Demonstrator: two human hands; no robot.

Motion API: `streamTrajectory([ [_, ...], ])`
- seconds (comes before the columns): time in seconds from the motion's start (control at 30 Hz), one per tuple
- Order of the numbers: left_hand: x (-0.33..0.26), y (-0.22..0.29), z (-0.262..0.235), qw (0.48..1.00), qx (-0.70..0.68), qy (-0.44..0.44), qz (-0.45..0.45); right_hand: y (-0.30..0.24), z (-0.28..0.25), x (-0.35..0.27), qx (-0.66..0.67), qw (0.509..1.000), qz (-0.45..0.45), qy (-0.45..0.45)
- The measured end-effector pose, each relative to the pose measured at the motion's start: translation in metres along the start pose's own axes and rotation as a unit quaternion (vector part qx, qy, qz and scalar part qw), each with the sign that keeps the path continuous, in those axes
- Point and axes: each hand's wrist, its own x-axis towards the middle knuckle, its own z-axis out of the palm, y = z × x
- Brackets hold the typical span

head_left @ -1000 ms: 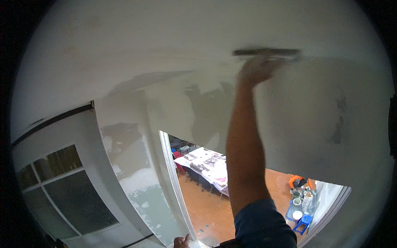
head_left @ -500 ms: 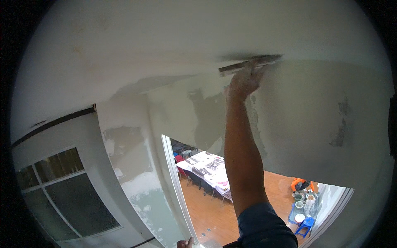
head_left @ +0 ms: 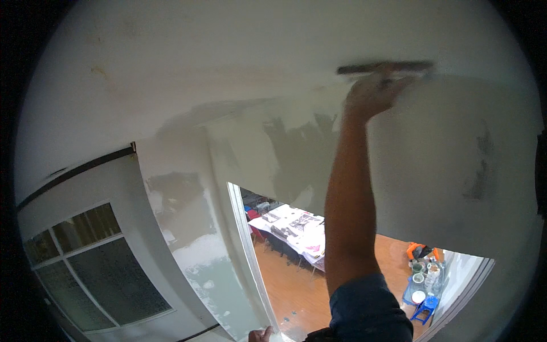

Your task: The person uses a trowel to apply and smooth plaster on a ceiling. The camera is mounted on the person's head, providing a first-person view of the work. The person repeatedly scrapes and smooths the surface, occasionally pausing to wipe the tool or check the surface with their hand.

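Flat tool (head_left: 414, 66): overhead, near the top of the wall (head_left: 427, 148); contact cannot be confirmed. Right hand (head_left: 371, 96): grasping it around mid-length. Probably light and stiff; hold centrally, clear of the edges. Left hand (head_left: 261, 336): low, partly visible; grip cannot be told.

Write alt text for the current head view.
A person's raised right hand holds a long, dark, flat tool near the top of a patchy wall. Below, an opening shows a covered table and orange floor; at left, a paned door.
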Motion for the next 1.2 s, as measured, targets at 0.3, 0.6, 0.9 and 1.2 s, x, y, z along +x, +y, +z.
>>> streamTrajectory([
  [0.3,-0.006,0.027,-0.021,0.987,-0.001,-0.057,-0.148,0.013,-0.013,0.048,0.026,0.999,0.027,0.015],
  [0.6,-0.015,0.037,-0.033,0.996,0.09,0.021,-0.009,-0.006,-0.02,0.047,0.073,0.996,0.045,-0.008],
  [0.9,0.004,-0.028,-0.011,0.981,0.174,0.033,0.081,0.018,-0.022,0.043,-0.019,0.995,-0.095,-0.019],
  [1.2,0.008,0.015,-0.025,0.952,0.214,-0.22,0.022,0.015,-0.017,-0.006,-0.031,0.989,-0.141,-0.011],
])
